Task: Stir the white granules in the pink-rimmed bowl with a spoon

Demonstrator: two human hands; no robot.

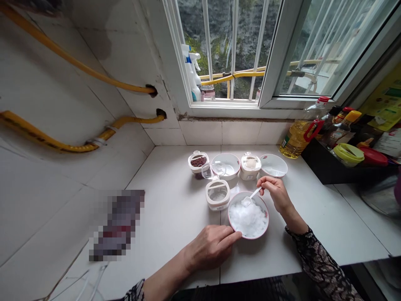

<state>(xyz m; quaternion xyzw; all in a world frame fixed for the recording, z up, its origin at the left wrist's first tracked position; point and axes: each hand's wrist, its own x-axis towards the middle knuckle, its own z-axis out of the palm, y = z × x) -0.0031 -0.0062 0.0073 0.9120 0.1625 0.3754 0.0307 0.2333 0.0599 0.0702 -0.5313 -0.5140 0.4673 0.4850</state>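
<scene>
A small white spoon [256,192] is pinched in my right hand [275,193], its scoop resting in white granules [249,219] that look like salt or sugar. They fill a white bowl [266,223] with a pink rim. My left hand [216,246] grips this bowl's near left rim, the index finger lying along the edge. Just left of the bowl stands a clear seasoning jar [217,205] with its lid flipped up and some white contents inside. Behind are a jar of dark red bits [198,163], a lidded jar of pale powder [250,166] and two white bowls [226,175] [273,166].
An oil bottle [294,136] with a red handle stands at the back right, beside a black rack [319,163] of bottles and tubs. A pixelated dark object [120,225] lies at the left. Yellow hoses [78,146] run along the left wall. A barred window [232,50] is behind.
</scene>
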